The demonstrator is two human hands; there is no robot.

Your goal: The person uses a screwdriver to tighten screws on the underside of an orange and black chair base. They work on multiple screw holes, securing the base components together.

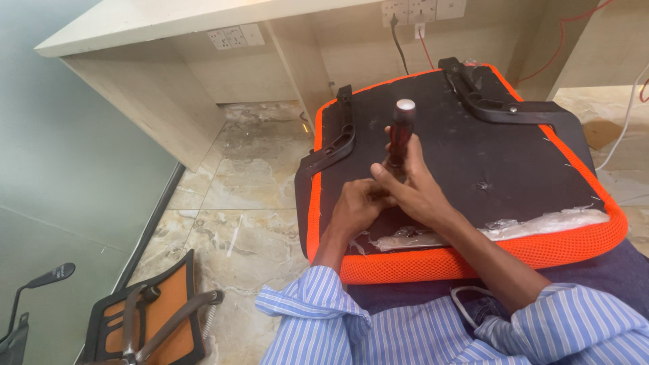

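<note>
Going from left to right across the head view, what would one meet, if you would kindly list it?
Orange chair backrest on the floor → left armrest bracket → left hand → screwdriver → right hand → right armrest bracket.

Screwdriver (401,135) upright on seat underside (473,149), between two brackets.

The upturned chair seat (473,155) showed a black fabric underside edged in bright orange mesh, with black plastic brackets (338,138). The screwdriver's translucent dark red handle (400,135) had a pale cap. The shirt sleeves (318,304) were blue-and-white striped; the marble floor tiles (236,203) were veined beige.
</note>
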